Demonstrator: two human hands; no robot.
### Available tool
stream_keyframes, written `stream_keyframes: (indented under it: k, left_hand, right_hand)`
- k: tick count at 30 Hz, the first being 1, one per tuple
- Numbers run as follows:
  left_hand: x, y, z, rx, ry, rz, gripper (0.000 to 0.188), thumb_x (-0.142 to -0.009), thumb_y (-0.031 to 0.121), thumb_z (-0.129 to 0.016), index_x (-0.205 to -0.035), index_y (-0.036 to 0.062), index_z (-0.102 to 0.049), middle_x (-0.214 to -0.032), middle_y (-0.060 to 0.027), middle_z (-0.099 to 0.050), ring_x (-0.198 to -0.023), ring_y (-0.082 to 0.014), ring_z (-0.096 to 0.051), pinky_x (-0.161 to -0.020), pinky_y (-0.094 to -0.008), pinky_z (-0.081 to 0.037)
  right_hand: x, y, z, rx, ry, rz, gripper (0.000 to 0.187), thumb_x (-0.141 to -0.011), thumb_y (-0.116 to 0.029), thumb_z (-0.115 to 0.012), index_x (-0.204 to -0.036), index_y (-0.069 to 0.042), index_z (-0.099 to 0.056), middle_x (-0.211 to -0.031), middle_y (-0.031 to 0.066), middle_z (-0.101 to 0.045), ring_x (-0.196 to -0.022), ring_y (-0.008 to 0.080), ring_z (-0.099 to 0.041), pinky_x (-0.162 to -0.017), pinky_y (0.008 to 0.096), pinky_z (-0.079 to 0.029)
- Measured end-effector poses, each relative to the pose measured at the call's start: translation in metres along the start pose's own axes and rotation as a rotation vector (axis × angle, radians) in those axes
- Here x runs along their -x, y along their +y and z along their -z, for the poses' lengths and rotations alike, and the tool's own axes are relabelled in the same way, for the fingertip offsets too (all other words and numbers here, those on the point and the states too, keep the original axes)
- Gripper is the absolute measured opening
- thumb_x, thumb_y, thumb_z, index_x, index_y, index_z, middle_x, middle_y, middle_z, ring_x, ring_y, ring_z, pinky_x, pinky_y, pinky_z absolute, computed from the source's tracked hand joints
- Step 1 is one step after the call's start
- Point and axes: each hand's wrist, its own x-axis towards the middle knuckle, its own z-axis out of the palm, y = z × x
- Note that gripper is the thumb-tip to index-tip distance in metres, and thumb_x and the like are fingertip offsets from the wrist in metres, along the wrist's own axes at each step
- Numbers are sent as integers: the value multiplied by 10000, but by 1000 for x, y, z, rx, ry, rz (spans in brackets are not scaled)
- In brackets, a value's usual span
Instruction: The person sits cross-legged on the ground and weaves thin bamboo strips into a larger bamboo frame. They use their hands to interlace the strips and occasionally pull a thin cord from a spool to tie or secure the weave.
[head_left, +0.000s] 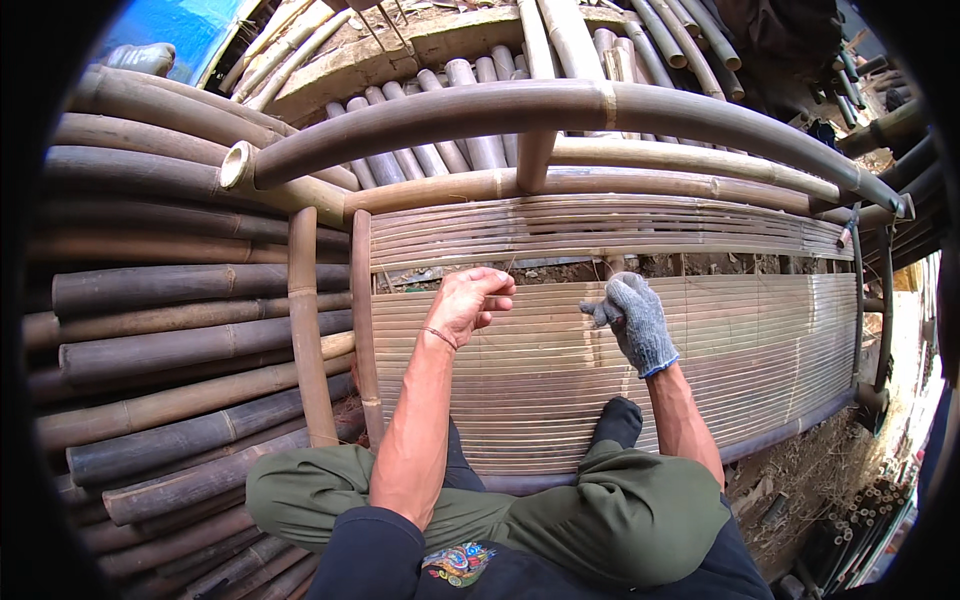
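Observation:
Beneath both hands lies a bench seat of narrow bamboo slats (520,350), crossed by thin lines of string. My bare left hand (468,304), a thin band at its wrist, is pinched over the gap between two groups of slats. A thin strand (512,263) rises from its fingertips. To the right, my right hand (634,318) wears a grey knitted glove with a blue cuff. Its fingers are curled closed, and another fine strand (597,268) shows beside them. What the glove grips is too small to make out.
A thick bamboo rail (450,118) spans the bench's far side. Dark bamboo poles (170,290) are stacked at left; cut poles (480,110) lie beyond the rail. My sock-covered foot (618,422) rests on the slats. A bundle of thin canes (868,512) lies at lower right.

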Motion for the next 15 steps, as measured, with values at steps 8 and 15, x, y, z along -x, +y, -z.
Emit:
stream_keyframes:
  k: [8,15]
  left_hand:
    - [65,56,-52,-188,-76,-179,179,-923,248,-667,-948,75,-707,-875,-13,-694,-672,-50,-621,-476,-172,-417]
    - [139,106,-96,-589,-95,-403,241,-914,257,-678,-925,21,-725,-716,16,-636,-572,-39,-550,-508,-199,-444]
  right_hand:
    - [39,-134,19,-452,139,327,359,-992,-92,-453,-1338,-3,-487,-836,45,-654,-506,54,-436,-786,332,-567]
    - [97,-263,25,-174,-47,582,332,-925,-65,-516,-1232,50,-564,-1004,142,-676,-656,112,-565,-555,239,-530]
